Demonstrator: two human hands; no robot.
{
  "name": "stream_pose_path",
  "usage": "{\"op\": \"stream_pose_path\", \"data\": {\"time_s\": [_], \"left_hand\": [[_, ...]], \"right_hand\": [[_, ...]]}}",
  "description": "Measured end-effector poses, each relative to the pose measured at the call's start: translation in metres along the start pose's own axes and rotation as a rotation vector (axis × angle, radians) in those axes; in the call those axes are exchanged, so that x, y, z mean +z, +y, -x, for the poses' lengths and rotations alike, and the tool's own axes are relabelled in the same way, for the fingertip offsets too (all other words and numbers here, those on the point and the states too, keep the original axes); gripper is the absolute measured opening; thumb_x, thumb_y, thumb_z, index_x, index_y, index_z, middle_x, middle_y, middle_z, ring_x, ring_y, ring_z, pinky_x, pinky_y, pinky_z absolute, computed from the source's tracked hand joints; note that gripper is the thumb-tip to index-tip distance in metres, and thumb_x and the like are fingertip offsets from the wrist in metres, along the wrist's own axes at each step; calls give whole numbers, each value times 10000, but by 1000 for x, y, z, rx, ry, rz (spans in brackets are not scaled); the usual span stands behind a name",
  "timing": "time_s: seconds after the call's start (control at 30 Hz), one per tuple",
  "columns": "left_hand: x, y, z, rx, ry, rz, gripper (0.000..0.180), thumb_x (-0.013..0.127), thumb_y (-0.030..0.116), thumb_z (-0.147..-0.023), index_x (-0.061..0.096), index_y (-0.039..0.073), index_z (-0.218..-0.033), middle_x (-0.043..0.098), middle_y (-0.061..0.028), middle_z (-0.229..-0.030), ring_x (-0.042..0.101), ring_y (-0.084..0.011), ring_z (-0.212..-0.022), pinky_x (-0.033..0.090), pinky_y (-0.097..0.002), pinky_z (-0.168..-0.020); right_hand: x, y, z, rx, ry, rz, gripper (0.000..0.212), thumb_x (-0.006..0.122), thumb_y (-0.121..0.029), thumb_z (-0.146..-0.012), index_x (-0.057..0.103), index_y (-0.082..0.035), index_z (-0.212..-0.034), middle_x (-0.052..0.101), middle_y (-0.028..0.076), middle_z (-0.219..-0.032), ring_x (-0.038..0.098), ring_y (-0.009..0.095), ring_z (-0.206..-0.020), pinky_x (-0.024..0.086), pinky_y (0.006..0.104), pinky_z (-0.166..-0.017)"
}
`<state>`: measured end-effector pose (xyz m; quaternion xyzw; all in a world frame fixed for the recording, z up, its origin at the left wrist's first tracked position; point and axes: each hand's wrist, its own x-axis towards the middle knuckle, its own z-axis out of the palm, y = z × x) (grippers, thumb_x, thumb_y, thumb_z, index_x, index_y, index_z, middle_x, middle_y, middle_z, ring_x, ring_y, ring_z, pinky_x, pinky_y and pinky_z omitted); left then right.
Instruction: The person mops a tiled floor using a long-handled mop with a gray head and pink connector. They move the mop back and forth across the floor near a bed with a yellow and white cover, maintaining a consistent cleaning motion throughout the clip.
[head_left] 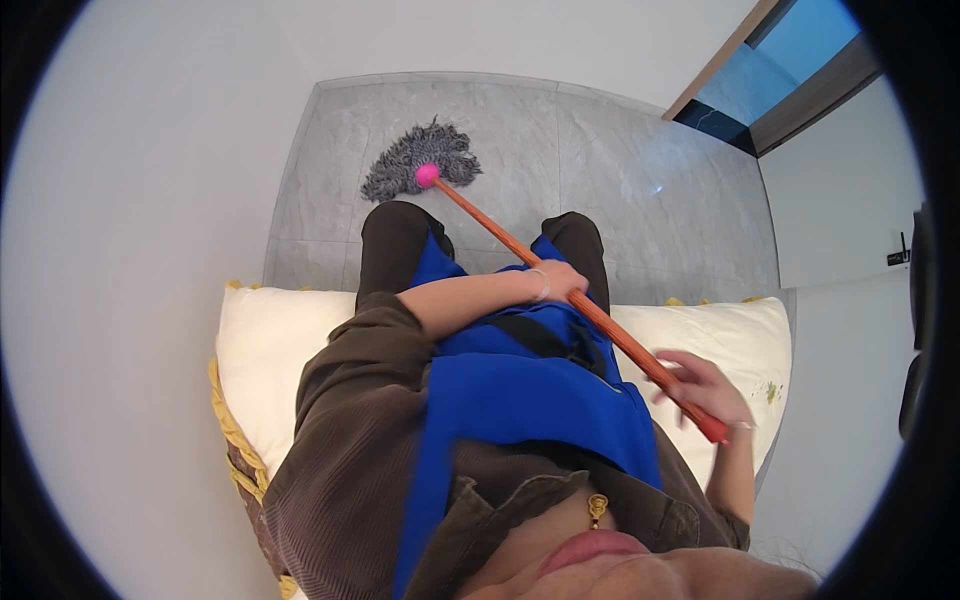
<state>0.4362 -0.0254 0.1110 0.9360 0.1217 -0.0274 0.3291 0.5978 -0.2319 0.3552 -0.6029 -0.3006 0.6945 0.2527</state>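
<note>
A mop with a grey shaggy head (425,160), a pink round joint (428,175) and a reddish-brown wooden handle (620,338) slants across my lap. Its head lies spread on the floor beyond my knees, and the red-tipped end of the handle comes back to my right side. My left hand (558,281) is closed around the middle of the handle. Beside the end of the handle is my right hand (708,388), its fingers apart, loosely bent and slightly blurred; they do not close on the wood.
I sit on a cream cushioned seat (270,335) with yellow ruffled trim, wearing a blue apron (520,400). Grey tiles (640,180) cover the floor up to white walls at the left and far side. A doorway (770,75) opens at far right, near a white door with a dark handle (898,257).
</note>
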Motion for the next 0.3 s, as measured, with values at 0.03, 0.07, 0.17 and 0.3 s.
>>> {"op": "stream_pose_path", "data": {"time_s": [0.03,0.07,0.17,0.3], "left_hand": [[1,13,-13,75,-53,-39,205,619,308,-689,593,189,-854,614,-85,-759,592,-302,-761,455,-421,-618],[1,26,-22,123,-97,1,195,607,311,-697,594,191,-851,618,-84,-763,596,-295,-763,460,-421,-629],[-5,60,-29,199,-71,18,197,593,253,-695,589,151,-864,617,-110,-747,591,-315,-741,461,-417,-644],[-22,79,-27,209,56,193,253,610,227,-679,585,130,-911,615,-120,-746,590,-310,-763,457,-408,-684]], "right_hand": [[-4,-5,25,2,73,55,509,512,-6,-752,382,0,-1244,552,141,-1062,590,174,-828,507,241,-561],[-5,-8,47,-44,129,89,501,510,-7,-747,392,9,-1233,543,146,-1079,590,188,-851,515,251,-583],[11,-12,105,-136,525,309,518,560,-44,-727,417,9,-1221,562,148,-1051,567,161,-815,494,236,-589],[25,-22,121,-58,1022,390,527,604,-111,-744,434,-37,-1238,572,163,-1045,562,163,-805,458,228,-721]]}}
